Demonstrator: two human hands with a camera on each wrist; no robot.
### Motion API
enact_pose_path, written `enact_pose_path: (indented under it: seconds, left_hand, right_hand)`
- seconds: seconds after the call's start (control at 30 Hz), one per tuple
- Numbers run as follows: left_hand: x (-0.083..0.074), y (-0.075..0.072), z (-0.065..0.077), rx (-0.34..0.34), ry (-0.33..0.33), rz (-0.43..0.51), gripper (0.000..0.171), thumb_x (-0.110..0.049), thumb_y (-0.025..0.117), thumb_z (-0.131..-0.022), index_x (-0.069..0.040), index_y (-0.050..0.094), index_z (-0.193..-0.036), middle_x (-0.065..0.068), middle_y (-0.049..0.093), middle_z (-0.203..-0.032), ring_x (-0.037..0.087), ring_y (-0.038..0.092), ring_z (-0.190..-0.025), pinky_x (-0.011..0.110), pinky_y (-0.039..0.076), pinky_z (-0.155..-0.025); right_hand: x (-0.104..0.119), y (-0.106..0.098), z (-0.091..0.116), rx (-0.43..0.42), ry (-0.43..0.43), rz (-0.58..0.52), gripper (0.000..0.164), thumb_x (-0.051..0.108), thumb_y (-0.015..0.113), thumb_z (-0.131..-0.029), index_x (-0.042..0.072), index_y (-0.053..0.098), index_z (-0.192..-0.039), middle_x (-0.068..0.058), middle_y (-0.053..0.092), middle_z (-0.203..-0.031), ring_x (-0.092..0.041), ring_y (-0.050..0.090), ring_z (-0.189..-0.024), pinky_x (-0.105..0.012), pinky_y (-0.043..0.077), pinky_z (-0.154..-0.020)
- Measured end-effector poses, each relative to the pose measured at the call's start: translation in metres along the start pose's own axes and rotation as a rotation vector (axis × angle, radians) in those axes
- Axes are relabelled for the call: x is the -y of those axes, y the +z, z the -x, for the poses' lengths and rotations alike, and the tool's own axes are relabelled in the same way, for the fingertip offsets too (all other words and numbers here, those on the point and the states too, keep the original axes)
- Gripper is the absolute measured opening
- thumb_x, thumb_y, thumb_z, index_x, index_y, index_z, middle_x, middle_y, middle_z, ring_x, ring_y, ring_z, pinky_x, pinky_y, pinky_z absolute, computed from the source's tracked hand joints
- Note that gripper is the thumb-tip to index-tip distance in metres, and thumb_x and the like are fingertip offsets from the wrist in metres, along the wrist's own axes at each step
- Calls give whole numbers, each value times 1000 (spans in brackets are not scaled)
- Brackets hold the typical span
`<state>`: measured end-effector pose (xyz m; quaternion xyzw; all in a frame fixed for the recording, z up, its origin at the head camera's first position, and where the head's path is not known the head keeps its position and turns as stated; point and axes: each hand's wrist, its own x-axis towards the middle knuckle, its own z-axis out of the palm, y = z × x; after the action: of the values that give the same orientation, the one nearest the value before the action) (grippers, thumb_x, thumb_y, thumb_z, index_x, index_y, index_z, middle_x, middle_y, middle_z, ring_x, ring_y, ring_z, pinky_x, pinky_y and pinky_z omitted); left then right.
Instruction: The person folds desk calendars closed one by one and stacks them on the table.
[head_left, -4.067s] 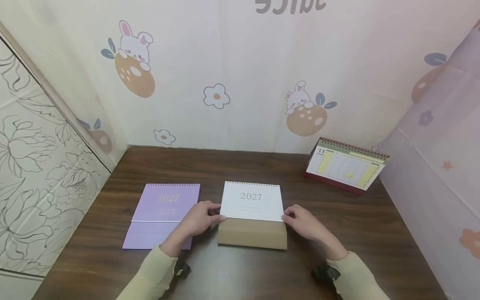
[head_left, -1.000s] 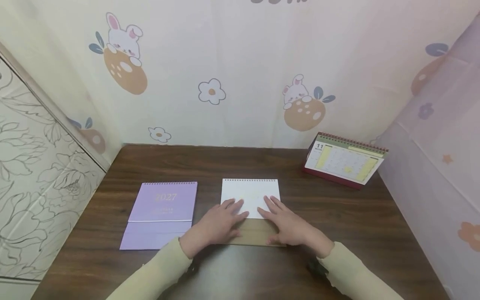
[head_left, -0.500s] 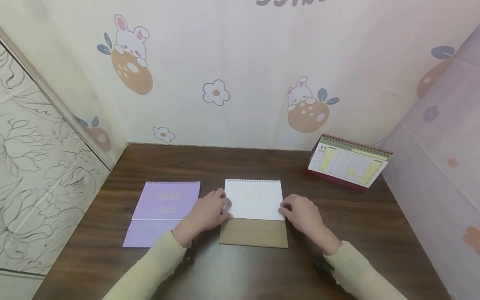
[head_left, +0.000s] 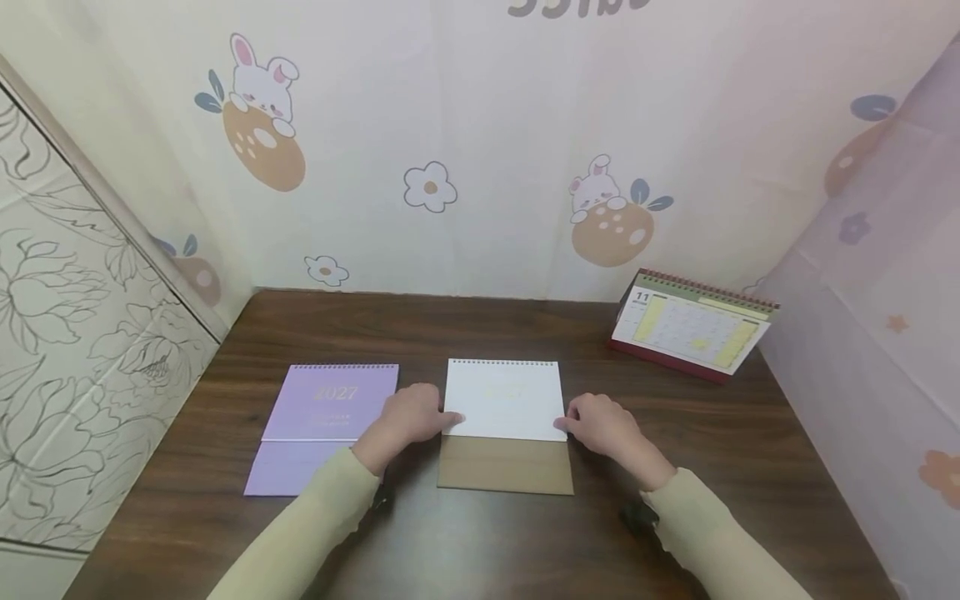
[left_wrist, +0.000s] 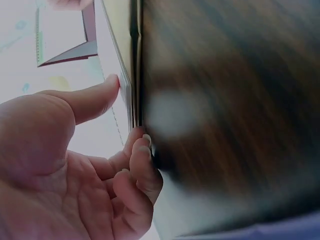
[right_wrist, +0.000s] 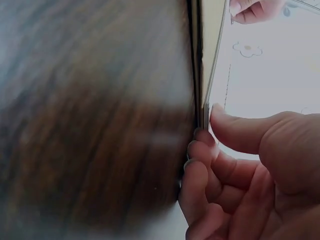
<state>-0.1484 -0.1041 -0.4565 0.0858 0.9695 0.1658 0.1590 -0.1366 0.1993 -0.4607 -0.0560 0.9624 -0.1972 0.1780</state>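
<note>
A white 2027 desk calendar with a spiral along its far edge lies flattened on the table, its brown cardboard base showing toward me. My left hand holds its left edge: the left wrist view has the thumb on the cover and curled fingers at the board's edge. On the opposite side, my right hand pinches the right edge, thumb on top and fingertips against the stacked boards. A purple 2027 calendar lies flat just left of my left hand.
A standing calendar with a dark red base and a month page sits at the back right of the dark wood table. A printed curtain hangs behind the table's far edge.
The white calendar's brown base, raised earlier, now lies flatter. My hands pressed spread fingers on the calendar a second ago, then moved apart to its side edges.
</note>
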Motion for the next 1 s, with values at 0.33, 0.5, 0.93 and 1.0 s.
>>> enact_pose_path:
  seconds: [0.33,0.5,0.93,1.0]
  left_hand:
    - [0,0,-1,41,-5,92,43,-48,71,-89,-11,60,-71,2,53,-64,17,48,-58,32,40,-52]
    - [7,1,0,-1,-5,352,33,-37,75,-89,-9,59,-81,3,57,-72,17,54,-63,31,45,-58]
    - [14,5,-9,86,-51,958,44,-13,74,-91,8,56,-124,10,69,-83,17,65,-76,35,58,-74]
    - [15,5,-7,82,-23,954,40,-11,73,-92,8,57,-123,9,67,-79,18,65,-76,36,58,-73]
  right_hand:
    - [-3,4,-1,14,2,-29,21,28,72,-93,11,66,-82,-4,53,-64,-20,51,-59,-32,43,-55]
    - [-5,4,1,13,-30,-35,19,25,71,-93,11,65,-83,-4,52,-64,-19,50,-59,-32,42,-56]
    - [-16,5,-3,4,-114,-94,20,23,71,-94,13,62,-79,-2,51,-64,-18,49,-61,-32,41,-59]
    - [-17,5,-4,7,-129,-99,20,23,71,-94,13,62,-79,-2,52,-64,-18,50,-62,-32,41,-60]
